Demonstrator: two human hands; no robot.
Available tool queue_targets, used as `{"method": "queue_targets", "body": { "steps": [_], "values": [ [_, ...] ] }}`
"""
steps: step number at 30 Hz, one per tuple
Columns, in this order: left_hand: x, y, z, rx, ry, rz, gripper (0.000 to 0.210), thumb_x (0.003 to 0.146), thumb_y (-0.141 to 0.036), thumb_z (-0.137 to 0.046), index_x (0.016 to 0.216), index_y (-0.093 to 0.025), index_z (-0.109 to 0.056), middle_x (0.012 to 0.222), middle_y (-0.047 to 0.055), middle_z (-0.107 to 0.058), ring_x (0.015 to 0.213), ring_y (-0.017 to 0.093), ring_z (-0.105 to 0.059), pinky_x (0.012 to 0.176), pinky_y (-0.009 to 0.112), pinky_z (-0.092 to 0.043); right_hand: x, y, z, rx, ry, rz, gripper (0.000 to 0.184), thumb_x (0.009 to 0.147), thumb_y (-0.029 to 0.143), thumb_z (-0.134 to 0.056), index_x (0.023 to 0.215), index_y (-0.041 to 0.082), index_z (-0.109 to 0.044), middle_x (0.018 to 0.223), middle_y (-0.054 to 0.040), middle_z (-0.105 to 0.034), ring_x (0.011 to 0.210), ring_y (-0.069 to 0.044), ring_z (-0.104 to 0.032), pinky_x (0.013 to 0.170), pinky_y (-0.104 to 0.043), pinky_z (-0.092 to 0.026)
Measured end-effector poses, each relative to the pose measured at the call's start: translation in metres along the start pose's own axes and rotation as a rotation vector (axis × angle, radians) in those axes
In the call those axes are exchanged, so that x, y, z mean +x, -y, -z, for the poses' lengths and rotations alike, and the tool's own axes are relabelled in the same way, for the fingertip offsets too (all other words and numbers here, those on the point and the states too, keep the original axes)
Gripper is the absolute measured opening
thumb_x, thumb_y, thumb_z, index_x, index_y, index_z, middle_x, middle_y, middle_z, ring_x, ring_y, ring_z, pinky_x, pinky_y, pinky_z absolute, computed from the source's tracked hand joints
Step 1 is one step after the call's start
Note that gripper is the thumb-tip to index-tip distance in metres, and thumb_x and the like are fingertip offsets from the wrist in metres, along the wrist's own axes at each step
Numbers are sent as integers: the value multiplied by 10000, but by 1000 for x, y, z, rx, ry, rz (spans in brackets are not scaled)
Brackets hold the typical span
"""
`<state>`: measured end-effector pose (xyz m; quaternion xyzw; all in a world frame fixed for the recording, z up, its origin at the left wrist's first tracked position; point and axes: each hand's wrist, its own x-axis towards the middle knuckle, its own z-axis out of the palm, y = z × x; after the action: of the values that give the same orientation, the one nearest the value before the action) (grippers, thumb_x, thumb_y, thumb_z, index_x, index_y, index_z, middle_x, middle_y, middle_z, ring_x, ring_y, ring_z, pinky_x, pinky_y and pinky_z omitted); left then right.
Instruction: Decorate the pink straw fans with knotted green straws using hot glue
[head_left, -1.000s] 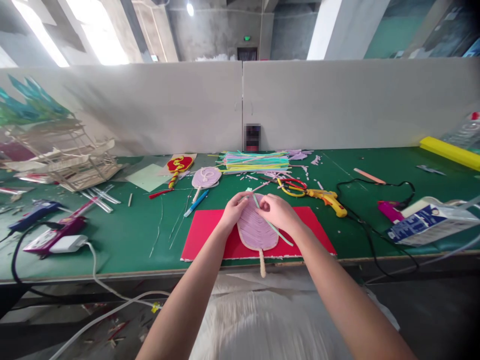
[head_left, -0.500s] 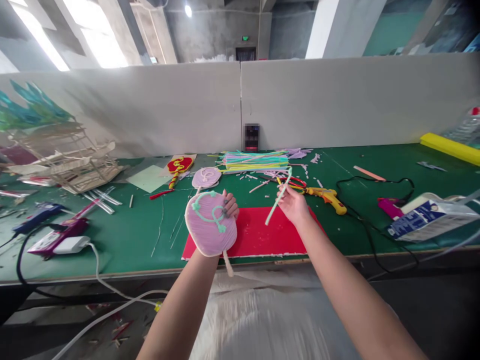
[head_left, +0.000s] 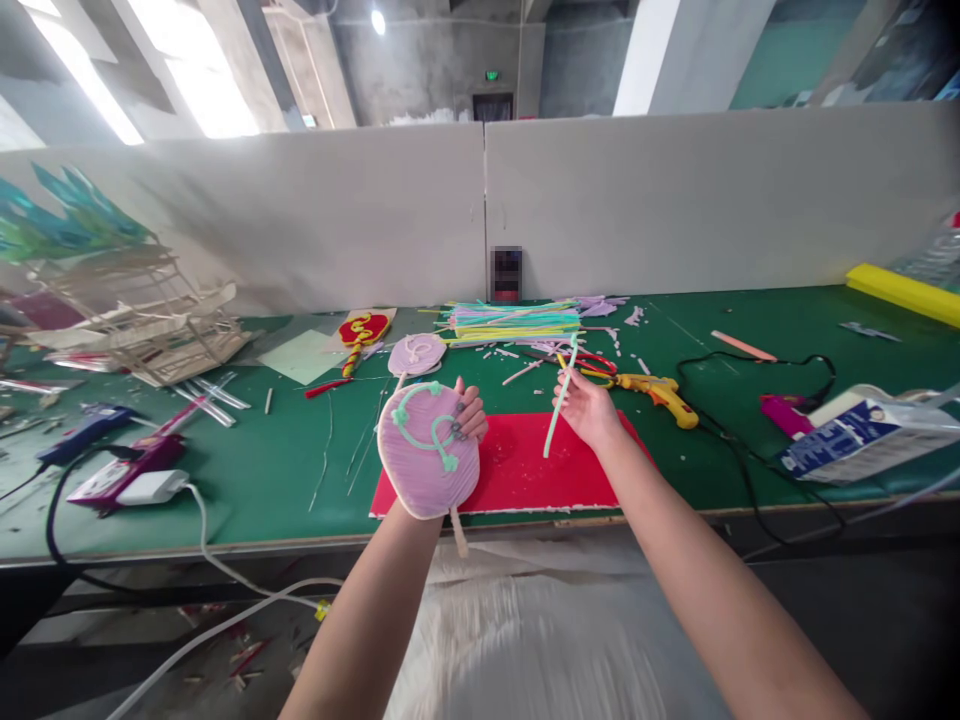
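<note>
My left hand point(head_left: 471, 412) is closed on a lilac hand fan point(head_left: 420, 480), which looks made of pipe cleaners. The fan has a pale rim, mint-green curls on its face and a short beige handle pointing down. Most of that hand's palm is hidden behind the fan. To the right, my right hand point(head_left: 586, 410) pinches a mint-green pipe cleaner point(head_left: 556, 425) near its upper part; its lower end hangs free, apart from the fan. Both hands are above a red board point(head_left: 540, 470) at the table's front edge.
A bundle of coloured pipe cleaners point(head_left: 517, 322) lies at the back. Near it are red-handled scissors point(head_left: 598, 364), a yellow glue gun point(head_left: 660, 392), another lilac fan point(head_left: 417, 354) and a red fan point(head_left: 364, 328). Leftward are a power strip point(head_left: 112, 475) and a blue glue gun point(head_left: 94, 435).
The mint-green pipe cleaner has swung to a more upright slant in my right hand. The fan shifts slightly right in view, along with the whole scene.
</note>
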<state>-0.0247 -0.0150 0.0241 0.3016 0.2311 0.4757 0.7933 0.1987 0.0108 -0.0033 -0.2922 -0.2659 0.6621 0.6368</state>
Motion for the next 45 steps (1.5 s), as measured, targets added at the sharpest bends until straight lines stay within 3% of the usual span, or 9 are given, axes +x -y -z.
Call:
{"method": "queue_targets", "body": {
  "steps": [6,10,13,18,25,29,35,39,45],
  "values": [
    [16,14,4,350,-313,-142,403,782,-516,-523,588,-185,-403,460,-60,-306,389,67,-241,418,225,-189,-5,6,-4,236,31,-44,157,680,190,-692,693,178,-536,531,77,-461,438,-27,-415,380,-134,-376],
    [25,23,11,735,-520,-373,456,727,-567,-546,558,-173,-392,506,-61,-304,472,68,-264,458,216,-197,-9,12,-3,338,133,-18,137,715,161,-645,692,187,-512,542,77,-470,460,-28,-448,407,-124,-408],
    [28,25,14,972,-496,-395,482,747,-573,-502,523,-178,-340,503,-62,-262,487,74,-245,462,217,-190,-11,14,-2,389,185,-39,95,728,130,-608,722,184,-530,540,71,-483,484,-30,-474,412,-110,-411],
    [28,27,11,1029,-441,-379,485,752,-582,-483,520,-178,-346,492,-61,-275,489,75,-264,461,213,-199,-9,12,-2,371,165,-67,61,745,136,-582,722,186,-554,564,56,-544,506,-39,-503,412,-124,-413],
    [25,29,8,961,-230,-218,330,633,-429,-679,761,-160,-538,615,-35,-544,548,95,-471,513,197,-338,-8,10,-1,347,139,-40,44,738,149,-596,725,182,-570,560,59,-552,493,-38,-499,410,-134,-401],
    [21,27,7,889,-150,-221,278,654,-375,-681,790,-150,-589,684,-15,-590,625,103,-526,575,196,-386,-7,10,1,361,148,-12,42,742,147,-589,740,183,-567,571,63,-550,500,-34,-497,421,-133,-406],
    [18,21,9,290,-171,-126,248,648,-273,-712,807,-148,-568,688,-10,-592,593,92,-545,560,192,-428,-7,12,3,436,101,35,65,739,140,-602,744,178,-549,581,67,-541,487,-27,-488,409,-127,-399],
    [16,8,11,-10,-206,-102,43,783,-194,-566,813,-163,-565,624,-13,-537,471,57,-461,453,170,-388,-8,14,3,485,79,36,43,766,149,-577,766,183,-550,579,69,-543,479,-26,-482,406,-129,-403],
    [13,-3,16,-296,-66,-71,188,897,-167,-367,784,-164,-518,580,-34,-413,367,17,-281,322,119,-244,-7,14,2,467,82,44,62,769,141,-559,750,198,-548,570,74,-535,474,-27,-485,408,-125,-408]
  ]
}}
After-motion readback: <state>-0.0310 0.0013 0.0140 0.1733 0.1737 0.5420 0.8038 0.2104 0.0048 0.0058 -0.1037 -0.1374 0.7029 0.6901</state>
